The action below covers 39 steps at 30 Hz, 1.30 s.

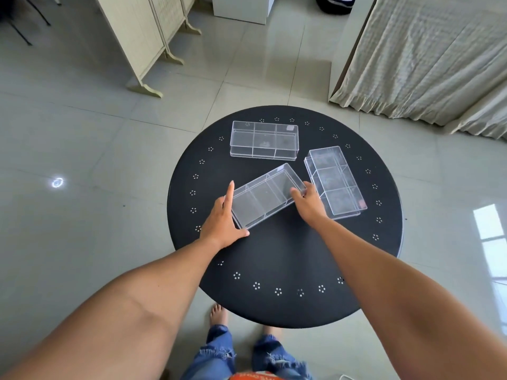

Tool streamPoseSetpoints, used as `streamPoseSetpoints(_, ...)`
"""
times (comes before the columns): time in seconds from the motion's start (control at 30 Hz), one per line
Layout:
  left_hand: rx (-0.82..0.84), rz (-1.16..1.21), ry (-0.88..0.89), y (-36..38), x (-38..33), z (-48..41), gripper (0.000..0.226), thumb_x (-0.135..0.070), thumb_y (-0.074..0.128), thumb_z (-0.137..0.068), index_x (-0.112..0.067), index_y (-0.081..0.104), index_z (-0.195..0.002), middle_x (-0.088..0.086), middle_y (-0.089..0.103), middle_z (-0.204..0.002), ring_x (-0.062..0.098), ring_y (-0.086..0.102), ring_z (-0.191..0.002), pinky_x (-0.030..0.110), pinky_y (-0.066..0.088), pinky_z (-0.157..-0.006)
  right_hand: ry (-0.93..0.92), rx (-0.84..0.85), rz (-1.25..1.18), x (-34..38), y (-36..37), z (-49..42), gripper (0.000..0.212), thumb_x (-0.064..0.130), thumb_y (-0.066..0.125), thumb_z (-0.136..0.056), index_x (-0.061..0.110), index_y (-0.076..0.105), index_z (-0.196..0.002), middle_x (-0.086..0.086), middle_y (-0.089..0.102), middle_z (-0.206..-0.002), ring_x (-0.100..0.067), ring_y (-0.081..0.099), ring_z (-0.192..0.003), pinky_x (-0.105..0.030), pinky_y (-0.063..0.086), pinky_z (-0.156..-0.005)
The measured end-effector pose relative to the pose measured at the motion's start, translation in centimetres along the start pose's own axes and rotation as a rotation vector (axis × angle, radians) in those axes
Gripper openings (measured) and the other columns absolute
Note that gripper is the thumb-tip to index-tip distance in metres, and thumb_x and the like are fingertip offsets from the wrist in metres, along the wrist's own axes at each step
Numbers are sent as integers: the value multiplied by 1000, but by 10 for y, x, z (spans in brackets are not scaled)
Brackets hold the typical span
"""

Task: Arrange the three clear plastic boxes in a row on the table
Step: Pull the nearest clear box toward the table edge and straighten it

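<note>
Three clear plastic boxes with inner dividers lie on a round black table [285, 259]. The near box [267, 194] sits at an angle in the middle. My left hand [223, 218] grips its near-left end, thumb under the corner and index finger along the side. My right hand [308, 202] holds its right end. The far box [264, 140] lies crosswise at the back. The right box [335, 182] lies lengthwise, tilted, just beyond my right hand.
The table's rim carries a ring of small flower-shaped holes. A folding screen [142, 37] stands at the far left and a draped cloth [428, 56] at the far right. My bare feet and torn jeans [241, 355] are below the table's near edge.
</note>
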<state>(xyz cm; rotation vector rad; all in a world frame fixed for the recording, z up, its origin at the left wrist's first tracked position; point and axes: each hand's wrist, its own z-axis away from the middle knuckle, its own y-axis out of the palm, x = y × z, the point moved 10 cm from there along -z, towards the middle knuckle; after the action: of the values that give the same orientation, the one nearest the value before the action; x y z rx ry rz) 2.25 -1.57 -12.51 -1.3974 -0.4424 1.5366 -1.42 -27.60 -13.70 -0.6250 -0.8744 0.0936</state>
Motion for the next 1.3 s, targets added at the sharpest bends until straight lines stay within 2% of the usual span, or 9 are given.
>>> streamPoseSetpoints(0.07,0,34,-12,-3,0,-2,135,-45,81,-56,-60,-24,-140,1,36,-142,26,55,-118,41,49,-74,1,-5,-29,2,-2,1,62,43,50,-95,17,38,-150,9,57,-99,-18,53,-95,-33,35,-85)
streamPoseSetpoints(0.2,-22,112,-27,-19,-1,-6,128,-55,76,-52,-65,-17,-139,-6,38,-143,21,56,-120,40,51,-76,26,-22,-138,9,-10,3,60,47,41,-99,15,41,-150,-6,53,-144,-26,52,-121,-36,36,-97)
streamPoseSetpoints(0.37,2,318,-55,-41,-7,-21,110,-60,77,-55,-66,7,-140,-11,44,-140,7,52,-122,37,45,-96,2,-76,-295,24,-24,7,57,46,39,-99,0,53,-128,-18,57,-136,-36,54,-123,-39,43,-97)
streamPoseSetpoints(0.47,55,481,-110,-50,-8,-32,86,-60,73,-61,-58,32,-136,-6,55,-130,11,59,-112,38,46,-102,-27,-59,-357,37,-26,10,46,50,40,-99,13,51,-125,-9,52,-138,-28,51,-126,-53,42,-111)
streamPoseSetpoints(0.67,185,645,-262,-55,-9,-37,80,-70,56,-65,-31,49,-135,7,58,-94,20,60,-78,34,57,-66,-70,-20,-383,52,-27,13,68,61,44,-82,21,47,-137,1,56,-128,-24,54,-124,-51,41,-113)
streamPoseSetpoints(0.83,347,679,-472,-44,2,-32,79,-82,34,-77,-22,56,-124,24,61,-102,30,65,-76,33,54,-63,-104,25,-254,53,-22,17,89,68,51,-66,28,39,-145,-5,58,-135,-27,49,-133,-50,38,-114)
streamPoseSetpoints(1.13,469,641,-671,-36,11,-25,107,-94,24,-67,-8,58,-120,26,59,-109,34,69,-74,27,53,-47,-35,-20,-67,25,-18,11,66,63,54,-91,17,47,-138,4,57,-112,-29,59,-119,-40,46,-95)
streamPoseSetpoints(1.23,392,585,-628,-35,10,-33,97,-84,22,-80,-5,53,-127,17,61,-95,26,64,-66,22,47,-42,-1,-57,-104,19,-16,11,59,59,51,-95,13,56,-130,0,62,-105,-29,62,-106,-35,42,-86)
streamPoseSetpoints(1.3,366,548,-580,-32,7,-38,84,-74,22,-89,-9,46,-136,17,60,-112,22,61,-65,22,45,-40,10,-53,-121,19,-13,10,50,52,50,-98,14,60,-127,0,62,-105,-25,59,-99,-32,39,-85)
